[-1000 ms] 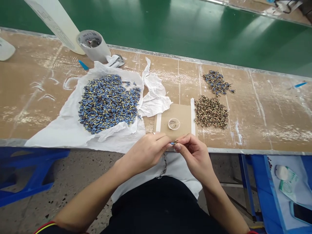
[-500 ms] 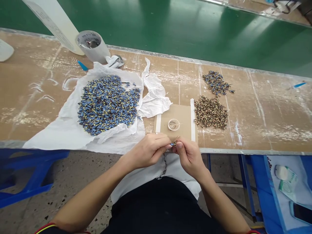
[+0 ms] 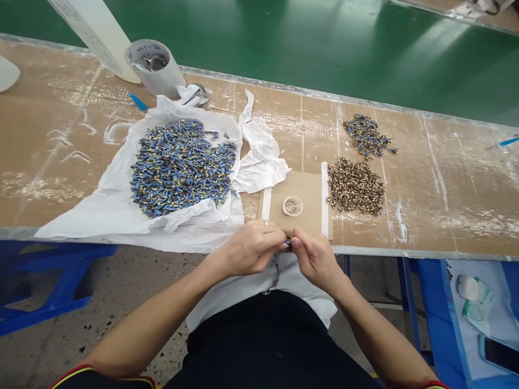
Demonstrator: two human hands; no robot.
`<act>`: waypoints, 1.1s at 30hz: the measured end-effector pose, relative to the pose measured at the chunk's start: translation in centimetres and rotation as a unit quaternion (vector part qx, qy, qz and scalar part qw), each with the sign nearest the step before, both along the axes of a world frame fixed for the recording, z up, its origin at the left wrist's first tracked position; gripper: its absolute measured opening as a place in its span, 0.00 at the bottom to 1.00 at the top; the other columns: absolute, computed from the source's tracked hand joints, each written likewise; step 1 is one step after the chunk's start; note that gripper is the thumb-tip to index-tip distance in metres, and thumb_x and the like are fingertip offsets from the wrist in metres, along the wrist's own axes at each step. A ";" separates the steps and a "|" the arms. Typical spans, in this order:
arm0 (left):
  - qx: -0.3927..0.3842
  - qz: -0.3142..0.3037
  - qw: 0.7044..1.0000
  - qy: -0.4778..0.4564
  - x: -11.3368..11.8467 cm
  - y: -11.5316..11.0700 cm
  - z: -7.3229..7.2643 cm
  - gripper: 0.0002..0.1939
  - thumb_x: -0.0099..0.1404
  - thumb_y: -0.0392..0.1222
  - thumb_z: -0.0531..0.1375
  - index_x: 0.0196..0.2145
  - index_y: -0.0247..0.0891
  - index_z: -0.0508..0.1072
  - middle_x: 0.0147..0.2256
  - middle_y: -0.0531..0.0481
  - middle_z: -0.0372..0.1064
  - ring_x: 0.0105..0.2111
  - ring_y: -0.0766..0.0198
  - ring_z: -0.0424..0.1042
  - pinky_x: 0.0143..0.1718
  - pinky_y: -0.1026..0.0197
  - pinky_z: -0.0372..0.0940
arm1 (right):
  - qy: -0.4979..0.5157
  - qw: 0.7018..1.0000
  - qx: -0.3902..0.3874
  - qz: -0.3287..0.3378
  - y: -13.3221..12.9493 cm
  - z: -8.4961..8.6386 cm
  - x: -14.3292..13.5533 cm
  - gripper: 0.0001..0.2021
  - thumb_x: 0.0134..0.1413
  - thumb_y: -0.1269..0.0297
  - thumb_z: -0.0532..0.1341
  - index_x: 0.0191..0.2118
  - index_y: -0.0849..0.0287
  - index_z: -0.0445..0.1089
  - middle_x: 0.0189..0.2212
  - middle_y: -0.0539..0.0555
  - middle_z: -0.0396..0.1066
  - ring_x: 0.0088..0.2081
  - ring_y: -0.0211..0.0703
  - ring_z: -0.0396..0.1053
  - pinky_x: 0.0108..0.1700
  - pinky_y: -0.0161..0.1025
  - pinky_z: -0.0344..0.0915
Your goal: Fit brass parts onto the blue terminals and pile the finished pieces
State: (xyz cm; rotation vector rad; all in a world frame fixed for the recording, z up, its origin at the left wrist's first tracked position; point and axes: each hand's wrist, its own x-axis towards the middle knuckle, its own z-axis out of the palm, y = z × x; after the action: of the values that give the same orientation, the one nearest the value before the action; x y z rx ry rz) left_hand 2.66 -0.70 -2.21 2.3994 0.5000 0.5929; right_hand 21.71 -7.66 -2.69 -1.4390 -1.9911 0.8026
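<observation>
Left hand (image 3: 254,248) and right hand (image 3: 315,258) close together at the tabletop (image 3: 421,227) edge, both grips pinching a small blue piece (image 3: 288,242) between them, mostly hidden! Far left, a whitish container (image 3: 7,74), cut off by the frame.

The counter (image 3: 478,200) is covered in glossy brown sheeting, and its near edge is bordered in grey. Beyond the counter, a smooth green surface (image 3: 251,48) is streaked by reflected light. Below the counter's near edge, a speckled grey floor (image 3: 162,270) is seen. Blue plastic furniture (image 3: 73,263) is placed under the counter's left part; a blue-edged seat (image 3: 440,308) is set below its right part.
</observation>
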 end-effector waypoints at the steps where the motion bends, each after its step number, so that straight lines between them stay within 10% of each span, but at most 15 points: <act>1: -0.001 0.000 1.000 0.002 0.0 0.0 0.0 0.15 0.72 0.35 0.49 0.26 0.38 0.64 0.24 0.51 0.65 0.25 0.64 0.62 0.29 0.61 0.57 | -0.002 1.000 0.000 0.003 0.0 0.0 0.0 0.16 0.71 0.61 0.45 0.28 0.54 0.52 0.21 0.47 0.57 0.22 0.39 0.56 0.27 0.37 0.48; 15: 0.006 0.007 1.000 0.015 -0.1 -0.3 -0.2 0.14 0.71 0.35 0.50 0.27 0.37 0.64 0.25 0.50 0.66 0.26 0.63 0.63 0.30 0.61 0.58 | -0.015 1.000 0.021 0.007 0.1 0.2 -0.3 0.17 0.71 0.61 0.46 0.27 0.54 0.52 0.21 0.49 0.60 0.22 0.39 0.58 0.27 0.38 0.49; 33: -0.038 0.024 0.999 0.001 0.2 -0.1 2.4 0.17 0.75 0.38 0.48 0.28 0.36 0.66 0.25 0.51 0.66 0.26 0.66 0.65 0.28 0.64 0.57 | 0.234 0.963 -0.110 -0.074 -0.5 1.9 -0.3 0.10 0.68 0.55 0.55 0.39 0.56 0.65 0.28 0.50 0.66 0.29 0.39 0.65 0.32 0.36 0.61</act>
State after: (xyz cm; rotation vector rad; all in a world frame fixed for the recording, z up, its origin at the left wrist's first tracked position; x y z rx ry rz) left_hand 2.89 -0.82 0.16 2.3210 0.5731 0.5830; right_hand 21.40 -8.13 -0.80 -1.3420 -1.4593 1.1984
